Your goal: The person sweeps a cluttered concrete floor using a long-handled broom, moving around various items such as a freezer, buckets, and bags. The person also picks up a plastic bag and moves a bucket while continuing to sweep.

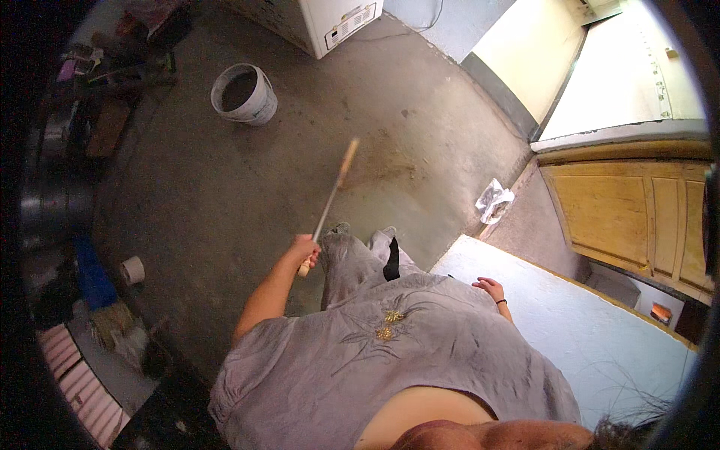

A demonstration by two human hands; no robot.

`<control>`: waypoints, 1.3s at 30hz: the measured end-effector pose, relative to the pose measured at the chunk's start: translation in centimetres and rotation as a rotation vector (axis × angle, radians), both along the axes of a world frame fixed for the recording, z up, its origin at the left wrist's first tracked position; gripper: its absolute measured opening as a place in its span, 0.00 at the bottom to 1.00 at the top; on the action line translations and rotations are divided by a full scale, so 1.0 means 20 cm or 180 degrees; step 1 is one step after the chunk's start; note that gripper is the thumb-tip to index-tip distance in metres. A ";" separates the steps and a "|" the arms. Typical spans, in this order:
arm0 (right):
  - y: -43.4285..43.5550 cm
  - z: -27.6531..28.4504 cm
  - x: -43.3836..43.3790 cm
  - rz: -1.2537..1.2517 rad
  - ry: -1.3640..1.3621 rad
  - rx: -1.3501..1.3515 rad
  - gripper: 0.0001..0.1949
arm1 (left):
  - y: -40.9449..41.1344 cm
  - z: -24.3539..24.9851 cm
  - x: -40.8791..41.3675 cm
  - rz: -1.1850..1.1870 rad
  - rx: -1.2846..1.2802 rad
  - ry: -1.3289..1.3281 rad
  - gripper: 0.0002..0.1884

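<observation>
My left hand (306,249) grips a long thin tool (329,208) near one end. Its grey middle looks metallic and both ends are wood-coloured; the exact kind is unclear. It slants up and away over the concrete floor, its far tip slightly blurred. At my right side, my right hand (490,288) holds nothing, its fingers loosely extended in front of a pale blue surface (540,298). My grey trousers (349,264) and shoe tips show below the shirt, with a black strap (392,260) hanging in front.
A white plastic bucket (261,104) with dark contents stands ahead on the concrete floor (253,180). Beyond it is a white box-shaped appliance (292,25). A crumpled plastic bag (495,201) lies by the doorway with a wooden door (602,197). A broom (112,320) and tape roll (133,270) lie left.
</observation>
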State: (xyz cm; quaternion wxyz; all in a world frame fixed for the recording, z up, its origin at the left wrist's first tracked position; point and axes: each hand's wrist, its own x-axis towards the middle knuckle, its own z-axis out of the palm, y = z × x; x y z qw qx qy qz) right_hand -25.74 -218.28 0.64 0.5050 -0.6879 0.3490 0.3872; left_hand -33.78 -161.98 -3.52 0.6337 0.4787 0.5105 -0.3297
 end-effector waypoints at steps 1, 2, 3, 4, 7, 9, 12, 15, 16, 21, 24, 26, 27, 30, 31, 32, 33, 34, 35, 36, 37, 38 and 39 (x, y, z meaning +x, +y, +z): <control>0.00 -0.01 0.01 -0.0023 0.0039 -0.0018 0.12 | -0.01 0.01 -0.02 -0.0069 0.0243 0.0184 0.12; 0.00 0.00 0.02 0.0069 0.0034 -0.0020 0.12 | -0.04 0.00 -0.03 -0.0113 0.0490 0.0297 0.09; 0.00 -0.02 0.03 0.0174 -0.0043 0.0027 0.13 | -0.08 -0.02 -0.04 -0.0137 0.0753 0.0400 0.07; -0.03 -0.06 0.03 0.0268 -0.0117 0.0058 0.13 | -0.12 -0.05 -0.04 -0.0170 0.1000 0.0505 0.04; -0.05 -0.09 0.03 0.0676 -0.0271 -0.0083 0.13 | -0.34 -0.16 0.00 -0.0071 0.0885 0.0426 0.04; -0.05 -0.09 0.06 0.1143 -0.0324 -0.0279 0.13 | -0.45 -0.17 0.05 0.0142 0.0250 -0.0047 0.07; -0.08 -0.12 0.11 0.1218 -0.0303 -0.0153 0.13 | -0.53 -0.34 0.11 -0.0008 -0.0331 -0.0326 0.06; -0.04 -0.08 0.25 0.1434 -0.0331 -0.0081 0.13 | -0.52 -0.26 0.13 0.0418 -0.0611 -0.0293 0.05; -0.03 -0.06 0.29 0.1031 -0.0239 0.0102 0.13 | -0.46 -0.21 0.10 0.0409 -0.0659 -0.0480 0.05; 0.07 -0.06 0.51 0.0400 0.0095 0.0542 0.15 | -0.13 0.05 -0.17 0.0217 0.0044 -0.0266 0.05; 0.11 -0.06 0.57 0.0443 0.0149 0.0500 0.16 | -0.09 0.08 -0.29 0.0166 0.0788 0.0388 0.05; 0.12 -0.08 0.58 0.0478 0.0233 0.0509 0.16 | -0.09 0.00 -0.41 0.0476 0.1085 0.0637 0.04; 0.11 -0.08 0.58 0.0620 0.0222 0.0469 0.16 | -0.10 0.00 -0.42 0.0624 0.1249 0.0799 0.04; 0.08 -0.09 0.57 0.1015 0.0232 0.0457 0.15 | -0.11 -0.02 -0.46 0.0770 0.1534 0.1178 0.05; 0.09 -0.11 0.57 0.1060 0.0241 0.0451 0.15 | -0.10 -0.08 -0.49 0.0631 0.1491 0.1227 0.05; 0.09 -0.12 0.58 0.1326 0.0232 0.0308 0.15 | -0.10 -0.13 -0.52 0.0495 0.1446 0.1277 0.06; 0.08 -0.13 0.60 0.1583 0.0198 0.0149 0.16 | -0.15 -0.19 -0.53 0.0809 0.1252 0.1057 0.06; 0.07 -0.15 0.62 0.1477 0.0252 0.0140 0.16 | -0.22 -0.22 -0.50 0.1122 0.1069 0.0843 0.06; 0.07 -0.16 0.64 0.1374 0.0307 0.0130 0.16 | -0.30 -0.25 -0.47 0.1436 0.0889 0.0627 0.06; 0.08 -0.17 0.67 0.1263 0.0359 0.0125 0.17 | -0.35 -0.25 -0.46 0.1301 0.0473 0.0412 0.06; 0.09 -0.19 0.71 0.1249 0.0385 0.0115 0.17 | -0.39 -0.25 -0.43 0.1153 0.0063 0.0191 0.06; 0.11 -0.20 0.75 0.1241 0.0413 0.0107 0.17 | -0.45 -0.22 -0.36 0.0952 0.0008 0.0040 0.06; 0.14 -0.22 0.79 0.1222 0.0429 0.0114 0.17 | -0.48 -0.18 -0.27 0.0737 -0.0031 -0.0121 0.07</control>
